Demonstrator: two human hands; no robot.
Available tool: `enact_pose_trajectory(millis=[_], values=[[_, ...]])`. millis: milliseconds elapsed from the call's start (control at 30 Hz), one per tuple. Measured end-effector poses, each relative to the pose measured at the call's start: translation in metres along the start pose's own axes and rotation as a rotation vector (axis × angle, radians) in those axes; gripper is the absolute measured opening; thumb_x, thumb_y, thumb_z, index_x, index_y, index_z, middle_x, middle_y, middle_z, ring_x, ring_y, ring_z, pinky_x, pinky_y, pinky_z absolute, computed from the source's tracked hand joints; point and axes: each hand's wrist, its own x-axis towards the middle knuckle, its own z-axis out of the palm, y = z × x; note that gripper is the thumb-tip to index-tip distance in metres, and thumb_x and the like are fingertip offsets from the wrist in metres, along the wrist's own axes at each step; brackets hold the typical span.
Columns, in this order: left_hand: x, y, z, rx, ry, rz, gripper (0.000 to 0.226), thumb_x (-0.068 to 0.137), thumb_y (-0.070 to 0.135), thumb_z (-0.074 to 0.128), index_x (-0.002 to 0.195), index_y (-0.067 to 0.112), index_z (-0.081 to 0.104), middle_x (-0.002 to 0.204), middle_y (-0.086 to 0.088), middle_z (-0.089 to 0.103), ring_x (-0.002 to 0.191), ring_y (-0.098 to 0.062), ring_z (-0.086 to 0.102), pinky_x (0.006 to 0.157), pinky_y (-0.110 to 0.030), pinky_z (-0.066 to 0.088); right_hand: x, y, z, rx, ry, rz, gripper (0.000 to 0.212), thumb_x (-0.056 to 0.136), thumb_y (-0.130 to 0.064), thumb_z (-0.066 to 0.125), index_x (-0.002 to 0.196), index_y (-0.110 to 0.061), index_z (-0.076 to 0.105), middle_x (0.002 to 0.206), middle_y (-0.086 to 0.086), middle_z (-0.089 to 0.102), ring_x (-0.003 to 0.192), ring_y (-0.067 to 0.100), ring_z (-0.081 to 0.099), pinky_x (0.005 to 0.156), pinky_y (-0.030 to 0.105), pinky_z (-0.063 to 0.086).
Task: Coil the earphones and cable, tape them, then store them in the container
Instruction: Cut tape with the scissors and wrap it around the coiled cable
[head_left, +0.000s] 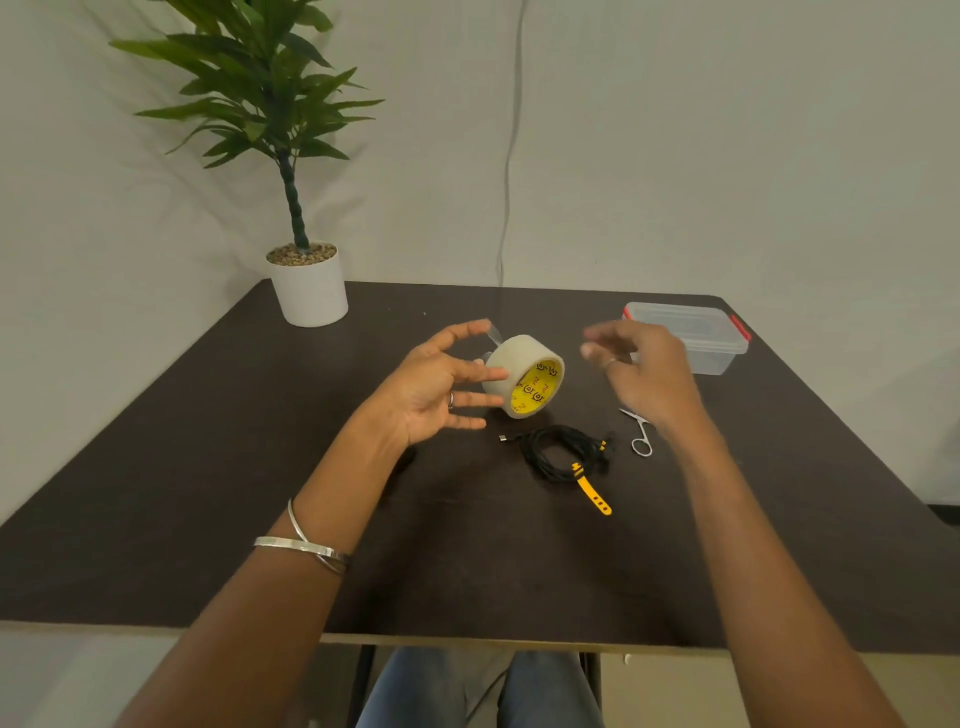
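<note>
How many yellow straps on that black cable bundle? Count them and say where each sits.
2. A long yellow strap sticks out from the near right of the coiled black cable; a small yellow band sits at its right edge. Others may be hidden within the coil.

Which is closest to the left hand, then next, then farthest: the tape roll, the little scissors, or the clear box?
From the left hand:
1. Clear tape roll with yellow core, touching its fingers.
2. Small silver scissors, rightward.
3. Clear plastic box with red clips, far right.

dark table (208, 467): plant pot (310, 291), container (691, 338), coiled cable (556, 449), scissors (641, 434).
</note>
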Motion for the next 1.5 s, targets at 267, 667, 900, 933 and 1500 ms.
enact_pose_trajectory(millis=[267,667,900,933,1500], values=[[-0.003,0.004,-0.004,0.155,-0.024,0.002,0.055,0.092,-0.001,0.052,0.119,0.047,0.059,0.114,-0.009,0.070,0.101,-0.034,0.068,0.092,-0.060,0.046,0.018,-0.040,0.054,0.329,-0.125,-0.023,0.039,0.082,-0.017,0.075,0.118,-0.014,0.062,0.087,-0.010,0.072,0.092,0.008,0.067,0.091,0.029,0.050],[0.007,-0.002,-0.006,0.289,0.154,0.071,0.056,0.092,0.005,0.056,0.139,0.034,0.044,0.101,0.003,0.074,0.096,-0.017,0.070,0.093,-0.048,0.047,0.036,-0.030,0.058,0.575,-0.098,0.167,0.035,0.074,-0.002,0.078,0.106,-0.009,0.063,0.073,0.000,0.073,0.073,0.009,0.070,0.079,0.026,0.053],[0.013,-0.019,-0.009,0.715,0.538,0.185,0.034,0.091,0.014,0.059,0.124,0.022,0.061,0.106,-0.001,0.068,0.103,-0.019,0.064,0.093,-0.038,0.052,0.041,-0.020,0.050,0.750,-0.055,0.286,0.026,0.080,-0.005,0.073,0.104,-0.006,0.064,0.090,0.008,0.075,0.089,0.018,0.073,0.072,0.024,0.048],[0.013,-0.024,-0.007,0.810,0.607,0.206,0.027,0.091,0.016,0.059,0.117,0.022,0.064,0.107,-0.001,0.068,0.103,-0.020,0.063,0.093,-0.039,0.051,0.041,-0.020,0.049,0.771,-0.047,0.298,0.025,0.080,-0.003,0.072,0.103,-0.006,0.064,0.090,0.009,0.075,0.089,0.019,0.073,0.072,0.024,0.048],[0.036,-0.073,0.064,1.663,0.151,0.410,0.029,0.097,0.028,0.049,0.121,0.017,0.062,0.118,-0.006,0.057,0.113,-0.030,0.052,0.077,-0.040,0.048,0.026,0.002,0.033,1.076,-0.066,0.213,0.039,0.086,0.005,0.062,0.124,-0.001,0.054,0.101,0.011,0.074,0.098,0.026,0.070,0.077,0.026,0.055]])
